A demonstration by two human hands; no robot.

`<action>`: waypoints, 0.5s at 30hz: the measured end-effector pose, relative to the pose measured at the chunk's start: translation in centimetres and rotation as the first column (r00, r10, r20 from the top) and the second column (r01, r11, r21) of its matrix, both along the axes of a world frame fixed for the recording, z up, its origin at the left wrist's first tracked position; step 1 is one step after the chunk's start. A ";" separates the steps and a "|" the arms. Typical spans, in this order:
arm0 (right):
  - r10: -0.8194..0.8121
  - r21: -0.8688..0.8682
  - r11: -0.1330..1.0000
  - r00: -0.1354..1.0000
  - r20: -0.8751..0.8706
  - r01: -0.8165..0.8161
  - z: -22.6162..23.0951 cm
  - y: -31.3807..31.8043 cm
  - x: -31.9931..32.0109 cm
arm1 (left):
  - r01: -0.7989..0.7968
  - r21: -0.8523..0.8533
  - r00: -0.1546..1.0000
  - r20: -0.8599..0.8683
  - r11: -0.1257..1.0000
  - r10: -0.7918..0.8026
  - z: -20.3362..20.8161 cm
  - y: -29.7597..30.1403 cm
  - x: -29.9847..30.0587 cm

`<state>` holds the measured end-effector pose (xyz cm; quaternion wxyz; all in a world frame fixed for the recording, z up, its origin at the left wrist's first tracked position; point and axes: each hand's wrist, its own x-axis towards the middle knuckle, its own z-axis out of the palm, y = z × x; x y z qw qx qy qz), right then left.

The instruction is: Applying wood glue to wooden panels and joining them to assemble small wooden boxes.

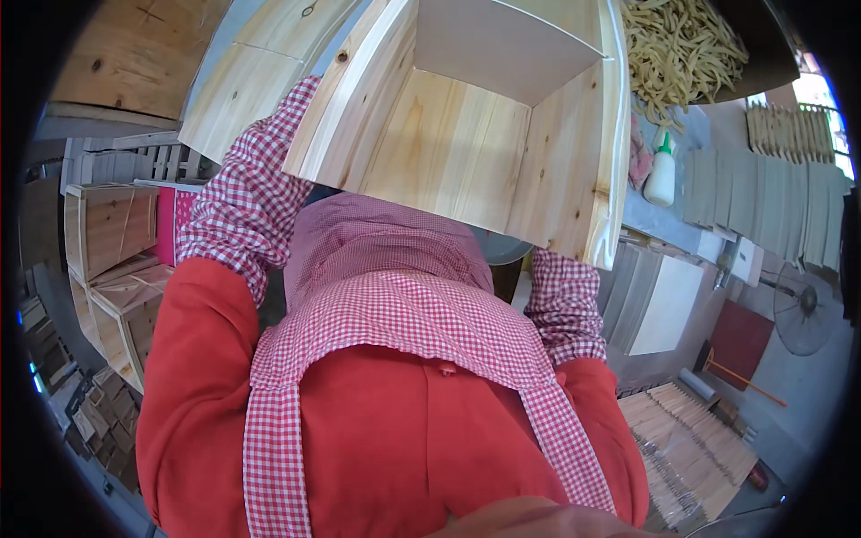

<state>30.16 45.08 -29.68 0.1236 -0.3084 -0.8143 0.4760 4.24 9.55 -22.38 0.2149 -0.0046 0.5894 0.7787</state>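
Observation:
A pale wooden box (466,134) is tilted in front of my chest, its open side toward me. Bare boards form the sides I see, and a smooth greyish-white panel (498,45) closes its far part. White edging runs along its left and right walls. My left arm, in a red-and-white checked sleeve cover (251,188), reaches up to the box's left wall. Behind the lower right corner, my right arm's checked sleeve cover (565,300) disappears. Both hands are hidden by the box, so their fingers and grip do not show.
Right of the box, a white bottle with green cap (662,175) stands on a grey table (664,224), below a heap of pale strips (686,49). Wooden boards (251,76) lie at upper left; wooden boxes (112,229) are stacked left. A fan (807,309) stands far right.

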 end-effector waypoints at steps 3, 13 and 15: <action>-0.095 -0.014 0.995 0.995 0.015 0.096 -2.0 1.2 2.7 | -0.017 -0.005 1.000 0.002 1.000 0.017 -0.8 0.6 -0.5; -0.231 -0.189 0.959 0.970 -0.082 0.212 -1.5 5.2 3.1 | -0.074 -0.113 0.978 -0.200 0.991 0.050 0.6 4.6 -1.4; -0.236 -0.216 0.954 0.964 -0.124 0.206 -0.9 5.4 1.8 | -0.086 -0.128 0.968 -0.244 0.988 0.053 2.4 4.2 -0.3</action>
